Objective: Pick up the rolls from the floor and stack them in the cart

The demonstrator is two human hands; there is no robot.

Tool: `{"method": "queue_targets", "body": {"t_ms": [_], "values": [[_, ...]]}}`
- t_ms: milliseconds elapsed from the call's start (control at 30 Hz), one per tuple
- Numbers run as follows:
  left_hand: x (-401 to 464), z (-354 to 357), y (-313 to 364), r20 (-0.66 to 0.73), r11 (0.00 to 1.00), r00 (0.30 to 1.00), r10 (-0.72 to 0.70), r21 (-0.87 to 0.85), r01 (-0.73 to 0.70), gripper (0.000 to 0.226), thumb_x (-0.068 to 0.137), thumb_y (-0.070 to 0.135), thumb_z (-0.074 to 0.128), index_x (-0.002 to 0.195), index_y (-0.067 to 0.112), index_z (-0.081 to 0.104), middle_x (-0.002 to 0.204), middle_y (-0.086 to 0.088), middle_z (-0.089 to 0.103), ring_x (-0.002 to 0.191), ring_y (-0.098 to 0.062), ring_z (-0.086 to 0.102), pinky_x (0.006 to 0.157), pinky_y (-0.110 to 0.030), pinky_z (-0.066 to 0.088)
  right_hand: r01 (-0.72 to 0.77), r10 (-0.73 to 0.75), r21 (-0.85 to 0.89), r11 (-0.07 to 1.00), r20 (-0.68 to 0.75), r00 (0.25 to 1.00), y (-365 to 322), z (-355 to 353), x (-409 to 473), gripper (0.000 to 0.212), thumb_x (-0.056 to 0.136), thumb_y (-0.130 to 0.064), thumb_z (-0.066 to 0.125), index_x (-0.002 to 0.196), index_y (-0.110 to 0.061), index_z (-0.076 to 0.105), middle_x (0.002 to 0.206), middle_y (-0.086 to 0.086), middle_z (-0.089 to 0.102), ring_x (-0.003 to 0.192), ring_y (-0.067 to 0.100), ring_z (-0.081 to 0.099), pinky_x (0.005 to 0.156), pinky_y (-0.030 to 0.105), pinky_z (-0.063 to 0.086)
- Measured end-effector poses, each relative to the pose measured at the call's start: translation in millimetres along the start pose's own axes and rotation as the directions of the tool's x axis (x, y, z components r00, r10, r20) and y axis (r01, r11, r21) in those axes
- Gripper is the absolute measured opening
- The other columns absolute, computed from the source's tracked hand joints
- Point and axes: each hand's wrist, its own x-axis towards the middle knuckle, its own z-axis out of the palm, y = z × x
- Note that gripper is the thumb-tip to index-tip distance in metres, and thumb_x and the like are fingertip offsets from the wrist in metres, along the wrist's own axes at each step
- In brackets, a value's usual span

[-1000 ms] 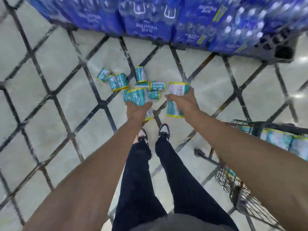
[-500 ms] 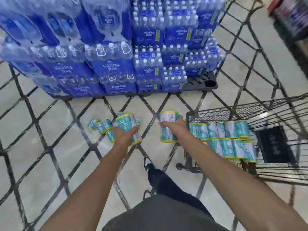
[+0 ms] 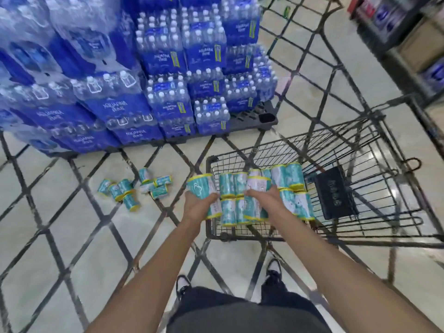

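Observation:
My left hand [image 3: 200, 205] grips a teal roll with yellow ends [image 3: 203, 187], held at the left rim of the wire cart [image 3: 355, 150]. Over the cart's left end, my right hand [image 3: 265, 197] holds a paler teal and white roll [image 3: 257, 188] above the stacked rolls [image 3: 292, 188] lying in rows inside. Several more teal rolls [image 3: 129, 191] lie scattered on the floor to the left of the cart.
A tall pallet of blue water bottle packs [image 3: 153, 75] stands behind the floor rolls. A black pad [image 3: 335, 193] lies in the cart's middle. Store shelving [image 3: 408, 37] runs at the upper right. My feet [image 3: 274, 267] stand just before the cart.
I straightened up and turned right from the floor pile. Both hands carried their rolls from above the floor to the cart's left end.

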Motion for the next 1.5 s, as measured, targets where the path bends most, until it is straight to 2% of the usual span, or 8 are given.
{"method": "queue_targets", "body": {"t_ms": [267, 433, 567, 667, 867, 1000, 1167, 1500], "values": [[-7, 135, -25, 0.030, 0.990, 0.993, -0.112, 0.088, 0.109, 0.061, 0.081, 0.024, 0.084, 0.123, 0.013, 0.041, 0.103, -0.001, 0.062, 0.084, -0.012, 0.063, 0.067, -0.028, 0.054, -0.154, 0.152, -0.027, 0.988, -0.058, 0.987, 56, -124, 47, 0.124, 0.071, -0.036, 0.092, 0.161, -0.015, 0.010, 0.162, 0.010, 0.033, 0.144, 0.032, 0.039, 0.115, 0.047, 0.038], [29, 173, -62, -0.003, 0.966, 0.975, -0.223, 0.137, 0.222, 0.086, 0.067, 0.038, 0.090, 0.131, 0.013, 0.038, 0.118, -0.008, 0.064, 0.102, -0.024, 0.066, 0.094, -0.045, 0.056, -0.269, 0.261, -0.107, 0.957, -0.083, 0.962, 97, -143, 86, 0.125, 0.067, -0.040, 0.094, 0.159, -0.012, 0.013, 0.159, 0.013, 0.037, 0.140, 0.034, 0.044, 0.114, 0.046, 0.041], [64, 212, -83, 0.007, 0.935, 0.954, -0.301, 0.199, 0.294, 0.134, 0.056, 0.056, 0.088, 0.156, 0.007, 0.013, 0.149, -0.016, 0.046, 0.134, -0.034, 0.049, 0.113, -0.046, 0.042, -0.332, 0.308, -0.179, 0.926, -0.151, 0.939, 120, -142, 130, 0.117, 0.063, -0.041, 0.094, 0.152, -0.012, 0.024, 0.150, 0.013, 0.048, 0.131, 0.033, 0.052, 0.108, 0.045, 0.046], [89, 248, -85, 0.023, 0.924, 0.964, -0.267, 0.290, 0.249, 0.120, 0.081, 0.045, 0.081, 0.158, 0.000, 0.000, 0.162, -0.016, 0.025, 0.148, -0.030, 0.030, 0.120, -0.038, 0.029, -0.312, 0.277, -0.189, 0.931, -0.187, 0.942, 122, -137, 169, 0.113, 0.070, -0.035, 0.092, 0.154, -0.010, 0.021, 0.150, 0.012, 0.046, 0.135, 0.031, 0.050, 0.107, 0.037, 0.044], [128, 334, -81, 0.102, 0.907, 0.974, -0.203, 0.395, 0.148, 0.115, 0.079, 0.050, 0.080, 0.154, -0.003, 0.011, 0.153, -0.019, 0.038, 0.139, -0.034, 0.042, 0.110, -0.043, 0.042, -0.290, 0.214, -0.239, 0.926, -0.301, 0.929, 118, -151, 237, 0.113, 0.060, -0.037, 0.094, 0.149, -0.008, 0.031, 0.137, 0.010, 0.057, 0.120, 0.025, 0.059, 0.102, 0.033, 0.049], [143, 371, -80, 0.084, 0.866, 0.965, -0.250, 0.465, 0.184, 0.113, 0.084, 0.051, 0.074, 0.157, 0.003, 0.002, 0.159, -0.021, 0.026, 0.146, -0.037, 0.028, 0.114, -0.045, 0.032, -0.299, 0.199, -0.288, 0.910, -0.330, 0.923, 121, -167, 264, 0.116, 0.067, -0.036, 0.094, 0.154, -0.007, 0.023, 0.143, 0.008, 0.052, 0.131, 0.024, 0.052, 0.103, 0.030, 0.041], [144, 386, -83, 0.035, 0.841, 0.972, -0.233, 0.508, 0.183, 0.109, 0.083, 0.055, 0.073, 0.157, 0.010, 0.007, 0.158, -0.019, 0.018, 0.145, -0.038, 0.021, 0.115, -0.045, 0.028, -0.308, 0.190, -0.329, 0.893, -0.346, 0.919, 134, -167, 275, 0.089, 0.069, -0.037, 0.090, 0.137, -0.014, 0.038, 0.132, 0.009, 0.056, 0.114, 0.024, 0.060, 0.095, 0.034, 0.051], [128, 365, -80, 0.068, 0.821, 0.979, -0.194, 0.557, 0.124, 0.090, 0.090, 0.047, 0.067, 0.155, 0.013, 0.015, 0.158, -0.016, 0.020, 0.144, -0.036, 0.027, 0.109, -0.048, 0.035, -0.185, 0.095, -0.261, 0.948, -0.322, 0.942, 122, -184, 234, 0.069, 0.085, -0.019, 0.075, 0.143, -0.019, 0.039, 0.119, 0.003, 0.058, 0.100, 0.020, 0.065, 0.084, 0.036, 0.057]]}}
